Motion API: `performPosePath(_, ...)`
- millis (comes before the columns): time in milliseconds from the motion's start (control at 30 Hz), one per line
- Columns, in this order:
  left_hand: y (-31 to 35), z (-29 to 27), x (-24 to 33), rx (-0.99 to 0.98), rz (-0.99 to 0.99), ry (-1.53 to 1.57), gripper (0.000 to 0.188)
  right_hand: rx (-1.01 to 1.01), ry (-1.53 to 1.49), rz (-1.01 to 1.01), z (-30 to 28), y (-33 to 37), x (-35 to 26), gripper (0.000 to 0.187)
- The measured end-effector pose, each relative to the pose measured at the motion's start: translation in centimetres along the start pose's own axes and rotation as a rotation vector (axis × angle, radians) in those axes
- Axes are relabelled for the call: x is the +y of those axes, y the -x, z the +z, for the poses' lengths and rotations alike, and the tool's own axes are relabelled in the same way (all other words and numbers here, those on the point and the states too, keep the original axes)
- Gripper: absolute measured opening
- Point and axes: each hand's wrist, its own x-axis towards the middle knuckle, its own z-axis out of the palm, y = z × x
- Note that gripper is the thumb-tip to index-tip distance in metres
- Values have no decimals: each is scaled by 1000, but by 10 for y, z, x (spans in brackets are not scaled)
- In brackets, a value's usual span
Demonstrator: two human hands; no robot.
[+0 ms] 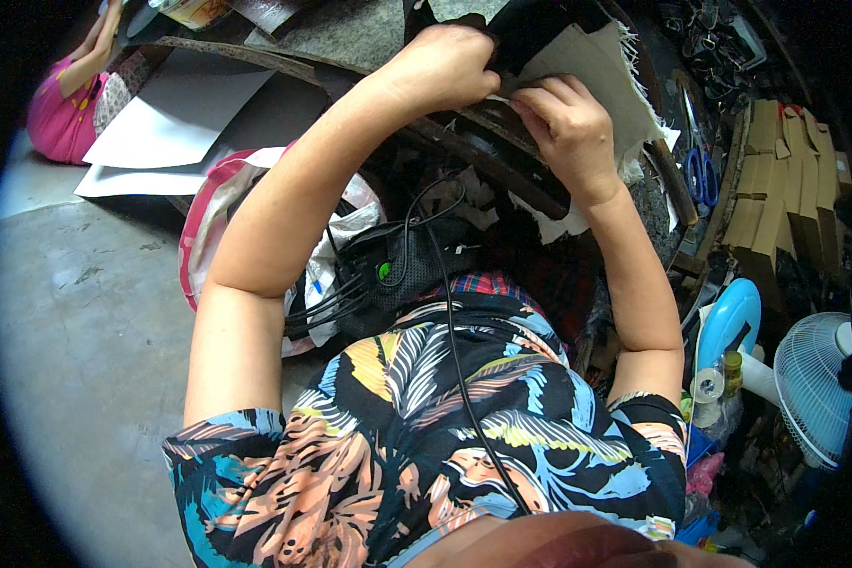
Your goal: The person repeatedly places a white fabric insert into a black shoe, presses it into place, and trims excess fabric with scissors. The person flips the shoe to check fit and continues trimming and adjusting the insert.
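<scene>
At the top of the view, my left hand is closed, its fingers bent against a piece of black sheet material. My right hand pinches the same piece close beside it, thumb against fingers. Next to the right hand rises a beige fabric piece with a frayed white edge; whether it is the backing of the black sheet I cannot tell. Both hands are over the near edge of a worn work table. Anything small between the fingertips is hidden.
White sheets lie at the left, near another person in pink. Blue-handled scissors hang at the right, beside folded cardboard. A blue fan stands lower right. Cables and a black mesh bag are at my lap.
</scene>
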Motion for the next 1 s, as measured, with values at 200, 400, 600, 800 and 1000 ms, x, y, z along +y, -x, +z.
performPosePath(200, 2, 0, -5, 77, 77, 17, 29, -68, -336, 363, -1, 7, 11, 10)
performPosePath(400, 0, -11, 6, -42, -31, 12, 30, -25, -58, -42, 4, 6, 9, 13)
performPosePath(600, -2, -7, 5, 22, -14, -22, 25, -162, -217, -152, 0, 7, 2, 13)
performPosePath(800, -14, 20, -14, 120, 43, -47, 23, 54, -250, -4, -2, 7, 0, 13)
performPosePath(1000, -15, 32, -17, 95, 22, -95, 22, -160, -113, 87, 2, 10, -8, 23)
